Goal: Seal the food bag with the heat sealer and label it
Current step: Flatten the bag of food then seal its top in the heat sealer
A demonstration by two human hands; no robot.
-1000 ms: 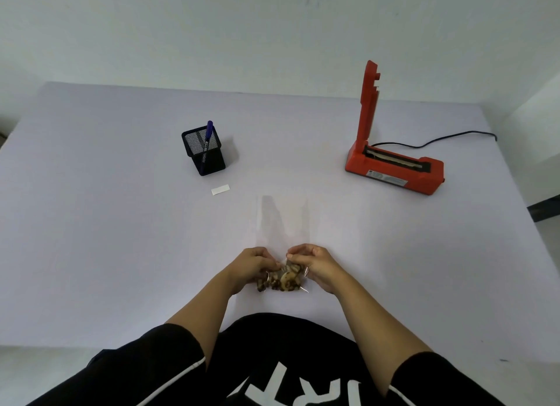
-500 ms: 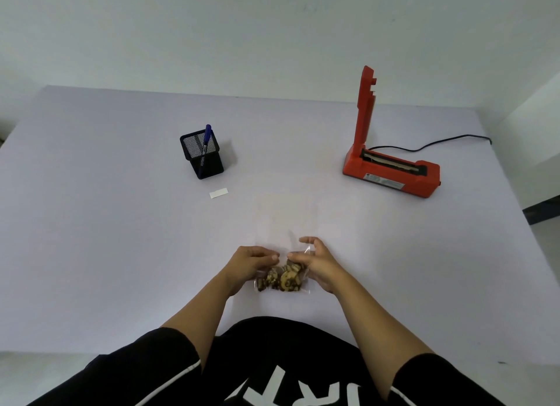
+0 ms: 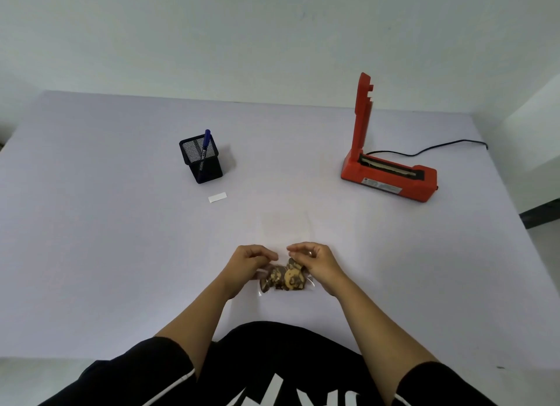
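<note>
A clear food bag [image 3: 286,280] with brown snack pieces in its bottom lies near the table's front edge. Its empty upper part stretches away from me and is barely visible. My left hand [image 3: 250,261] pinches the bag on its left side, and my right hand [image 3: 315,261] pinches it on the right, both just above the food. The red heat sealer [image 3: 389,175] stands at the far right with its arm raised upright. A small white label [image 3: 217,197] lies in front of a black mesh pen holder [image 3: 201,158] that holds a blue marker [image 3: 205,148].
The sealer's black cord [image 3: 439,148] trails off toward the table's right rear edge. The pale lilac table [image 3: 106,239] meets a white wall at the back. My dark-clothed lap sits at the front edge.
Both hands have shifted their pinch on the bag just above the food. The bag's empty top now lies flatter and is harder to see. The view has tilted slightly.
</note>
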